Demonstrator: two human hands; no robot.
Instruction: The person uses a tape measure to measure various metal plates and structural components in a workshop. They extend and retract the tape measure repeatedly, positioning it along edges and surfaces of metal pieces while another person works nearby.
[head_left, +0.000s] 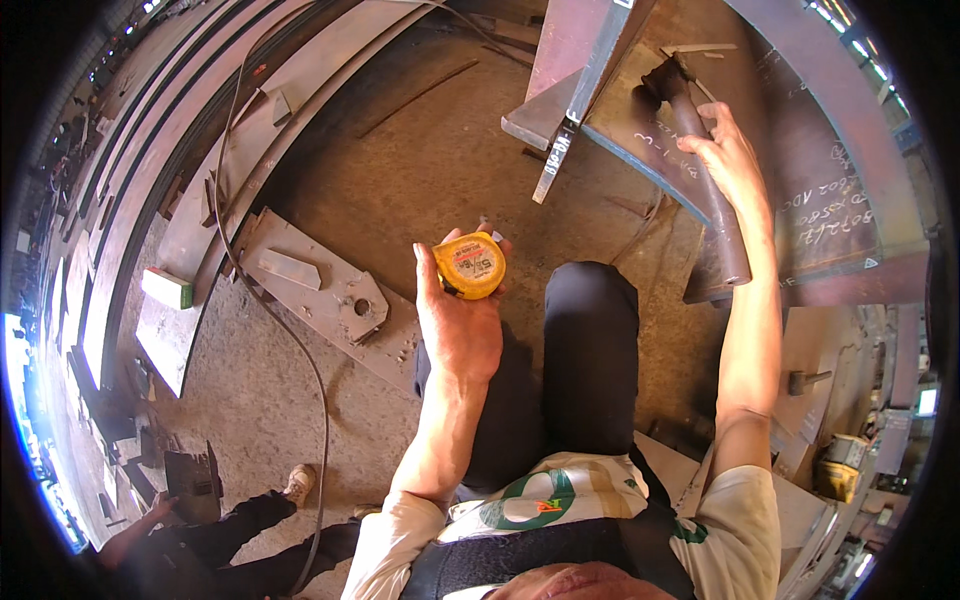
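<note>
In front of my body, my left hand (462, 335) is wrapped around a yellow tape measure (470, 265) with its labelled side facing up. Out to the right, my right hand (735, 155) grips a hammer (722, 225) with a dark, pipe-like handle. Its fingers and thumb close round the upper part of the handle, near the head (662, 82). The hammer lies over a brown steel plate (640, 130) marked with chalk writing. Part of the handle is hidden by my hand and wrist.
Long curved steel beams (290, 90) run along the left, with a small green-and-white box (167, 288) on one. A cable (310, 365) crosses the floor. A flat steel piece (285, 235) lies left of me. Another person's shoe (299, 484) shows lower left. A yellow box (838, 478) stands right.
</note>
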